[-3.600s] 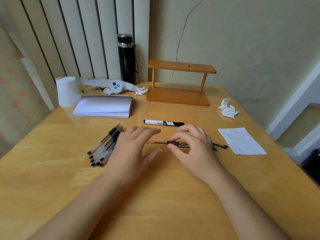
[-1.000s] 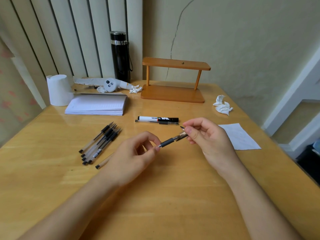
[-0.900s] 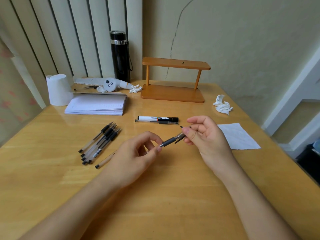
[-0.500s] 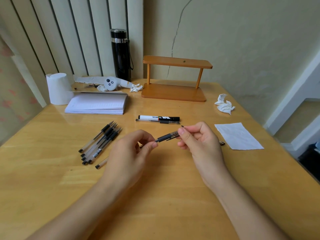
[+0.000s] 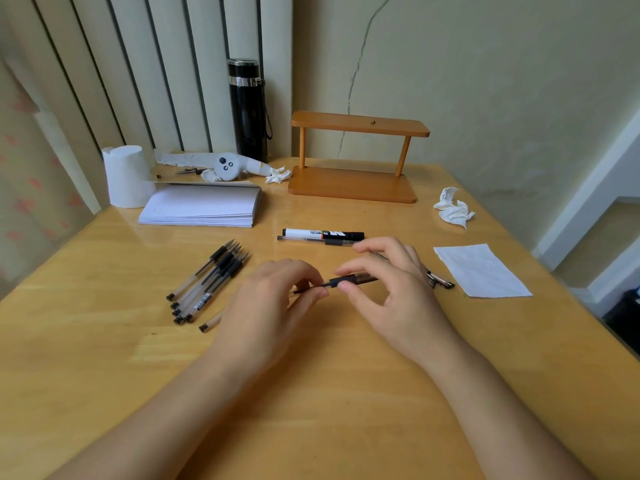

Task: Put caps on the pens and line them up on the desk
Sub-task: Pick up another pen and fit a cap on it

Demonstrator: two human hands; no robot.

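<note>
I pinch a clear black-gripped pen (image 5: pixel 349 280) between my left hand (image 5: pixel 273 306) and right hand (image 5: pixel 391 289). Its long axis runs left-right, parallel to the white black-capped marker (image 5: pixel 322 233) beyond it; I cannot tell where the tip points.

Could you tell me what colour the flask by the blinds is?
The flask is black with a silver band, seen in the head view.

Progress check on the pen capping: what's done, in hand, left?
Done: a capped clear pen lies right beside the marker, starting the row. In hand: the left hand and right hand together hold one pen, the right at its cap end; whether the cap is fully seated can't be told. Left: the uncapped pen pile on the desk, and loose caps behind the right hand.
</note>
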